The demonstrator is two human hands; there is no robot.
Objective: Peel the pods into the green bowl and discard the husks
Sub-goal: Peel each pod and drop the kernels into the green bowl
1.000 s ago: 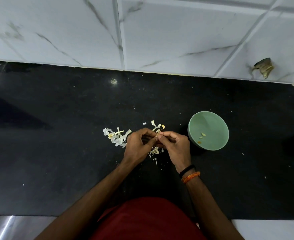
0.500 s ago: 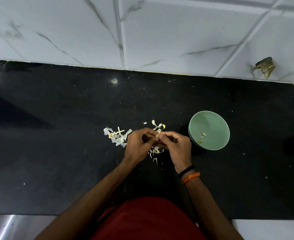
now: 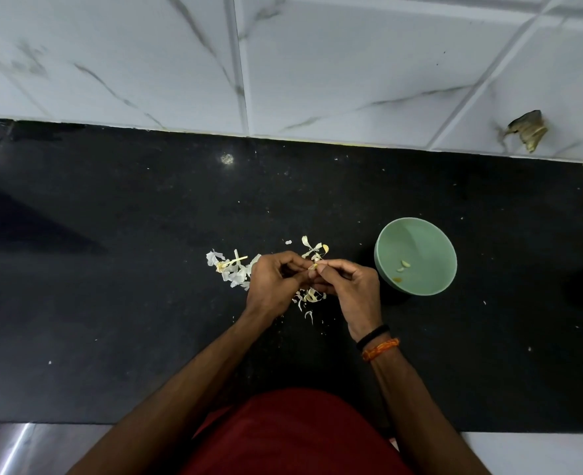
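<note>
Both hands meet over the black countertop (image 3: pixel 111 303), close in front of the body. Left hand (image 3: pixel 269 286) has its fingers curled inward, and right hand (image 3: pixel 348 289) pinches with thumb and forefinger; between their fingertips sits 1 small pale pod (image 3: pixel 313 266), which both seem to hold, though it is too small to tell how much husk remains on it or how its long axis lies. Green bowl (image 3: pixel 417 234) stands on the counter to the right of the hands, near the right hand and apart from it, so the right hand is clearly the nearer one for dropping the peeled piece. Inside the bowl lie about 2 pale peeled pieces (image 3: pixel 404 265) and a small yellowish bit; I judge the task is at an early stage. Nothing stands between the right hand and the bowl, so the way looks free. Husks are scattered in 3 places: a left heap (image 3: pixel 230 269) just beside the left hand, some curled husks (image 3: pixel 314 250) just behind the fingertips, and more scraps (image 3: pixel 309 298) under the hands. White marble-patterned wall tiles (image 3: pixel 352 63) rise behind the counter, with a damaged spot (image 3: pixel 526 130) at the far right. Wristbands (image 3: pixel 377 342), 1 black and 1 orange, are on the right wrist.
</note>
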